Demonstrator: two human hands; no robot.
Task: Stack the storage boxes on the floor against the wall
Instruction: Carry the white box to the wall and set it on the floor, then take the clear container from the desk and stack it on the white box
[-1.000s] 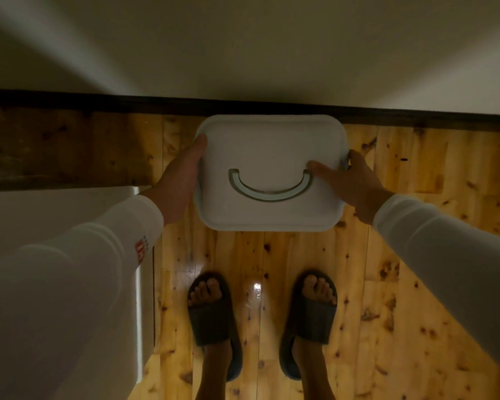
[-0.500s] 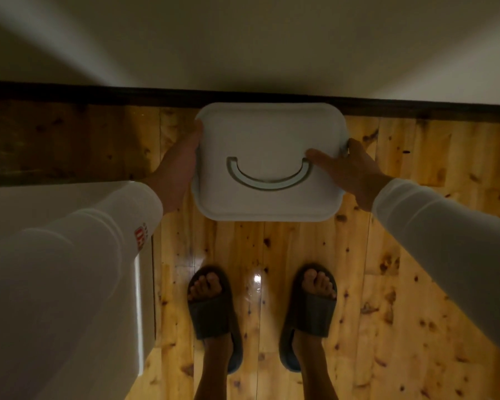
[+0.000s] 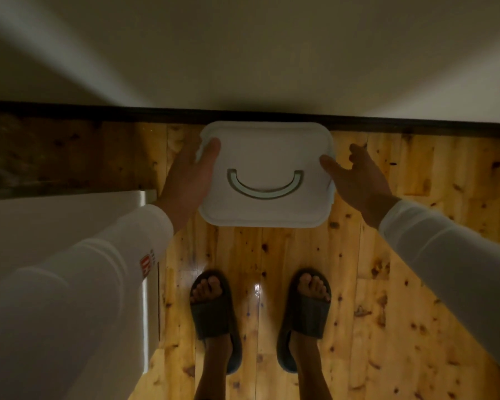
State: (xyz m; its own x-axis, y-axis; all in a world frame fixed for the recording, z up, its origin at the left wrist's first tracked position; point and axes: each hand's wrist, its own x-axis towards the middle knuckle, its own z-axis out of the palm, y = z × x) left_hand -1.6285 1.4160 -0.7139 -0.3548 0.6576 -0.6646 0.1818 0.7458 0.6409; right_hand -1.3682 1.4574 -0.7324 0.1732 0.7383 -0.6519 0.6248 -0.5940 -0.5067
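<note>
**Box at the wall, both hands open at its sides**

White storage box point(image 3: 264, 157) sits at the far side of the wooden floor point(image 3: 387, 284), its far edge right up against the dark baseboard point(image 3: 98, 111) under the wall point(image 3: 272, 53). Seen from straight above: rounded-rectangle lid, curved grey handle point(image 3: 265, 184) lying flat in the lid. Can't tell whether it rests on the floor or on another box; anything underneath is hidden.

Left hand point(image 3: 189, 174): flat and open, fingers extended, lying along the box's left edge, fingertips overlapping the far-left corner of the lid. Not gripping anything.

Right hand point(image 3: 358, 177): open, fingers loosely spread just beside the right edge. Thumb tip is at the lid's rim; contact or a small gap, can't tell. Holds nothing.

Both sleeves are white; left one has a small red logo point(image 3: 146, 265).

Near side: two feet in dark slide sandals point(image 3: 214, 316), toes pointing at the box, clear floor between them and it. White panel-like surface point(image 3: 70, 220) on the left, what it is I can't tell. Lighting is dim.
</note>
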